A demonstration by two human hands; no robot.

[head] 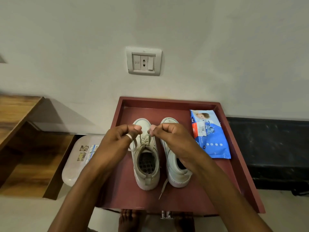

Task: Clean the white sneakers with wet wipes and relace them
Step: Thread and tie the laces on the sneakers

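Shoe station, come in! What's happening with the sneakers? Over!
Left hand and right hand pinching the lace above the laced sneaker. Second sneaker looks unlaced, loose lace beside it. Wipes pack off to the side.

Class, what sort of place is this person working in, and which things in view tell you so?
Probably a room in a home: a white switch-and-socket plate on the plain wall, brown wooden steps at the left, and bare feet on the floor under the dark red rimmed table.

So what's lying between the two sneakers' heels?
A loose white lace end lies on the red tray between the left sneaker and right sneaker, shown in the head view.
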